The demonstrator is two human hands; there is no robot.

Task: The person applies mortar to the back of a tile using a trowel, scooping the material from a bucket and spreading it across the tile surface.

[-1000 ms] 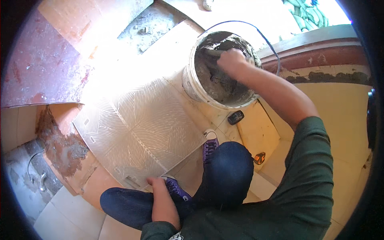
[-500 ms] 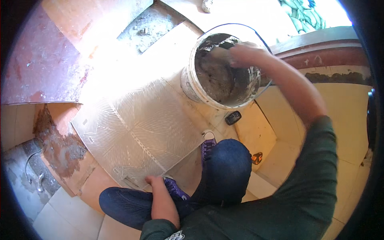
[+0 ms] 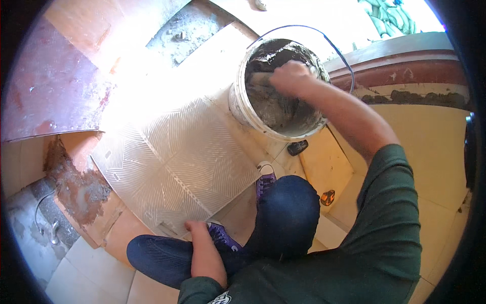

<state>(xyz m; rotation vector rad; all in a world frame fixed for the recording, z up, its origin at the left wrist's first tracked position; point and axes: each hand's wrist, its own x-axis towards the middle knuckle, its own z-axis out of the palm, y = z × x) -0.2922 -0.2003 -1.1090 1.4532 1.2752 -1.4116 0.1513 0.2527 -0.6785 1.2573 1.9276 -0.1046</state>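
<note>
My right hand (image 3: 293, 76) is inside a mortar-smeared white bucket (image 3: 238, 101), closed round a grey-coated tool (image 3: 260, 78) whose working end is indistinct against the grey mix (image 3: 278, 116). My left hand (image 3: 195, 225) rests by my left purple sneaker (image 3: 223, 235) at the lower edge of a large tile (image 3: 172, 162), which lies back-up with a ridged pattern showing; its fingers are small and partly hidden. A dark oblong item (image 3: 297, 147) lies below the bucket, and an orange-and-black item (image 3: 328, 197) beside my right knee.
Stained boards (image 3: 61, 91) and a broken, mortar-patched area (image 3: 81, 187) are at left, with a metal fitting and hose (image 3: 53, 230). A reddish ledge (image 3: 405, 71) runs at right, green sacks (image 3: 387, 20) beyond it. A pale shoe-like object (image 3: 260, 5) sits at the top.
My right hand shifted up and right inside the bucket, then came back left and down with the tool. The bucket's handle swung down and back up. My left hand stayed in place.
</note>
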